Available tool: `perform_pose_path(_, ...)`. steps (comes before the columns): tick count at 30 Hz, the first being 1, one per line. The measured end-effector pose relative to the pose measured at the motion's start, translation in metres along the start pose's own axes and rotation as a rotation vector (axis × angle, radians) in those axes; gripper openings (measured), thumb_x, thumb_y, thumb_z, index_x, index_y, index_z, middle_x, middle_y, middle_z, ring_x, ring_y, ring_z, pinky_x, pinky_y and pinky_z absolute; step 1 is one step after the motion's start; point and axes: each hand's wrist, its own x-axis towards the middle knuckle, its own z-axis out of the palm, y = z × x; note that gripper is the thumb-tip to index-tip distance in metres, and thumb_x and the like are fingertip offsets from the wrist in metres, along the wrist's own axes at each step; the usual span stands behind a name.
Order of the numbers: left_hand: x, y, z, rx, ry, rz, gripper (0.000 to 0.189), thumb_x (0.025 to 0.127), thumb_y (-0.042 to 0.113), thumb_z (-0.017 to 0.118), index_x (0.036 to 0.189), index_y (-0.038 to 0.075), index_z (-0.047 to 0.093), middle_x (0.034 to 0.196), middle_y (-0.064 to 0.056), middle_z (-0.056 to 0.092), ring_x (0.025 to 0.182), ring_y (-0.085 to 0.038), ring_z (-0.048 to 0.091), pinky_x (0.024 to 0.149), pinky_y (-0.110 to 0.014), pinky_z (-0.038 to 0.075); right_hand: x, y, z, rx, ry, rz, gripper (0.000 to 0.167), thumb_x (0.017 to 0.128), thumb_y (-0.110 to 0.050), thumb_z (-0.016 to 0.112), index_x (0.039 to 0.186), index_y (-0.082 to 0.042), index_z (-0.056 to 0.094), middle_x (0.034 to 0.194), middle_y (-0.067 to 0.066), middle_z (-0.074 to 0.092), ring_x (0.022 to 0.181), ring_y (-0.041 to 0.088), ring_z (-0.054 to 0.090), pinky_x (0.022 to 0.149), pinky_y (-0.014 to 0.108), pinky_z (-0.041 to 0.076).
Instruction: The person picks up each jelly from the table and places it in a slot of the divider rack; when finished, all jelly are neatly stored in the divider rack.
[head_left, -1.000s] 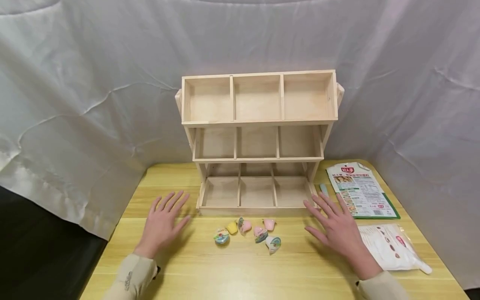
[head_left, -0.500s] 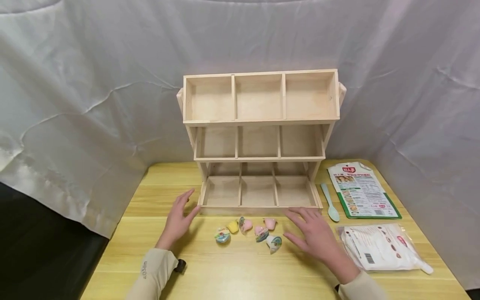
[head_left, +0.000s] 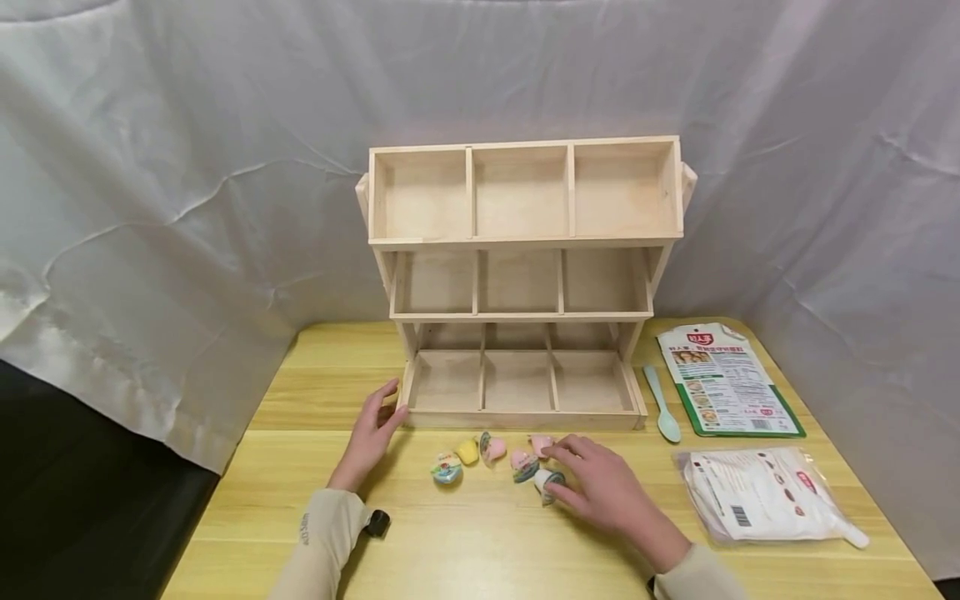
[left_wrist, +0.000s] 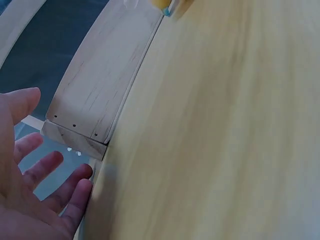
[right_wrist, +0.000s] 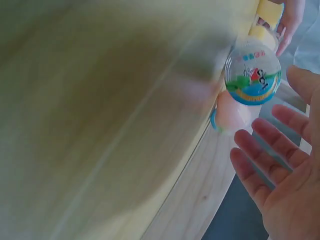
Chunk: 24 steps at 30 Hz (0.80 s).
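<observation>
Lower centre: prob. reach step, conical white plastic cup [head_left: 545,481].
R hand [head_left: 602,490], L hand [head_left: 371,436] wide; next prob. needs R pinch.

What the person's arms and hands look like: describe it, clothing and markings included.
The left hand and right hand are bare, with no gloves. The left sleeve and right sleeve are long and beige. Small dark lettering, too small to read surely, marks the left one. A small black block sits at the left cuff; a black bit shows at the right.
</observation>
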Motion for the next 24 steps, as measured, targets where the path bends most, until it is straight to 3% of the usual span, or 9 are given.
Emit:
perform_pose_path(11, 0.004, -0.003, 0.008, -0.044, -0.004, -0.078, 0.057, 0.106, 0.032, 0.061, 0.159, 0.025, 0.040, 0.161, -0.011, 0.037, 0.131, -0.034, 0.054, 0.101, -0.038, 0.047, 0.006, -0.004, 0.009, 0.013, -0.066, 0.002, 0.041, 0.091, -0.042, 0.079, 0.124, -0.018, 0.073, 0.111, -0.004, 0.066, 0.089, 0.008, 0.059, 0.070, 0.032, 0.051)
perform_pose_path(19, 0.006, -0.004, 0.009, -0.053, 0.010, -0.084, 0.057, 0.106, 0.031, 0.061, 0.159, 0.023, 0.041, 0.160, -0.013, 0.040, 0.133, -0.035, 0.053, 0.101, -0.037, 0.045, 0.008, -0.005, 0.011, 0.041, -0.113, 0.023, 0.041, 0.092, -0.040, 0.078, 0.124, -0.015, 0.073, 0.124, 0.005, 0.070, 0.103, 0.021, 0.068, 0.081, 0.043, 0.058)
perform_pose_path(21, 0.004, -0.002, 0.009, -0.056, 0.003, -0.092, 0.058, 0.107, 0.028, 0.060, 0.160, 0.021, 0.039, 0.161, -0.015, 0.040, 0.133, -0.036, 0.053, 0.101, -0.037, 0.046, 0.008, -0.006, 0.011, 0.049, -0.131, 0.033, 0.041, 0.092, -0.039, 0.077, 0.125, -0.014, 0.073, 0.125, 0.006, 0.070, 0.103, 0.021, 0.068, 0.081, 0.043, 0.058)
perform_pose_path(24, -0.002, 0.014, 0.007, -0.055, -0.008, -0.101, 0.057, 0.107, 0.023, 0.059, 0.161, 0.016, 0.039, 0.160, -0.018, 0.040, 0.131, -0.036, 0.054, 0.099, -0.036, 0.047, 0.008, -0.007, 0.011, 0.057, -0.155, 0.045, 0.040, 0.093, -0.039, 0.077, 0.125, -0.015, 0.073, 0.128, 0.007, 0.070, 0.105, 0.022, 0.068, 0.083, 0.044, 0.058)
